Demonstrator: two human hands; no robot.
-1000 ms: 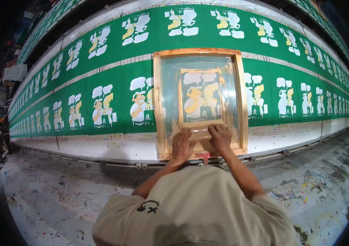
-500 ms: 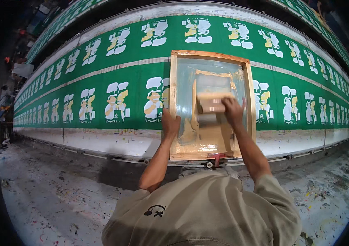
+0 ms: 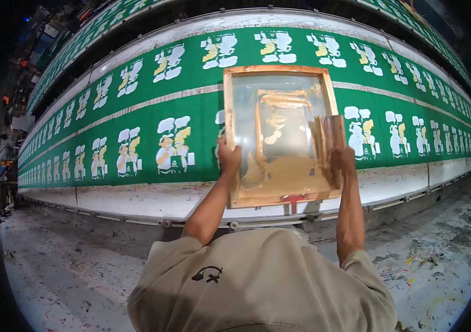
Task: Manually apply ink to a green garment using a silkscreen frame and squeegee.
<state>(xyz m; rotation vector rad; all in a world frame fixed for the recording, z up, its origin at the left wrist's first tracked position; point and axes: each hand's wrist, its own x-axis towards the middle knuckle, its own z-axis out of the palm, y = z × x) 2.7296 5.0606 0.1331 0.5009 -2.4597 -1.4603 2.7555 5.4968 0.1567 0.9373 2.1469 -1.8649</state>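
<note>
A wooden screen-printing frame (image 3: 277, 69) lies over the near row of green printed fabric (image 3: 202, 105). Yellowish-tan ink (image 3: 290, 174) coats the lower part of its mesh and outlines a rectangle in the middle. My left hand (image 3: 229, 157) is closed round the frame's left side. At the right side, my right hand (image 3: 344, 159) grips a wooden squeegee (image 3: 329, 141), which stands upright against the frame's right bar. Whether those fingers also hold the bar cannot be made out. A red bracket (image 3: 292, 202) shows at the frame's near edge.
Long table (image 3: 152, 202) runs left to right, bearing two rows of green fabric with white and yellow cartoon figures. A metal rail with rollers (image 3: 234, 225) follows its near edge. Another printed table (image 3: 102, 36) lies beyond. The grey floor (image 3: 80, 271) is ink-spattered.
My right hand has carried the squeegee from the middle of the mesh to the frame's right side. The printed figures and table now appear shifted in view. My left hand stays on the frame.
</note>
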